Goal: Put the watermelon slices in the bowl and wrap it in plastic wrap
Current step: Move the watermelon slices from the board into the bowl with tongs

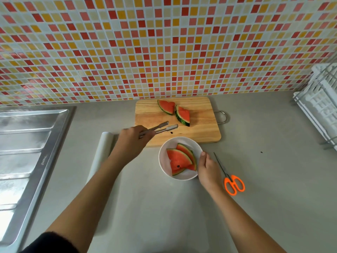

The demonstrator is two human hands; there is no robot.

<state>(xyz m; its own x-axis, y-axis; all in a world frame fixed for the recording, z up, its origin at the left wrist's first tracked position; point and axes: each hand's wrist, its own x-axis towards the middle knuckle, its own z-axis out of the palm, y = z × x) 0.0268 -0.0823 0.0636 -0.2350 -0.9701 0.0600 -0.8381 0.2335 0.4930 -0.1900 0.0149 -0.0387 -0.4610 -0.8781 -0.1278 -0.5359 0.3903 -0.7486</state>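
Head view: we found two watermelon slices (177,160) in the white bowl (162,161), just near of the cutting board (200,130); two more slices (166,106) lay at the board's far side; the left hand (130,141) gripped tongs (160,127), tips apart and empty; the right hand (207,168) held the bowl's right rim; the plastic wrap roll (104,148) lay left; we judged the transfer half done and the bowl not yet covered.

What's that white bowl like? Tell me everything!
The bowl is round, white and smooth, maybe ceramic or plastic. It stands upright on the grey counter, just in front of the wooden cutting board. Two watermelon slices lie inside, overlapping. The right hand grips its right rim, thumb on the edge.
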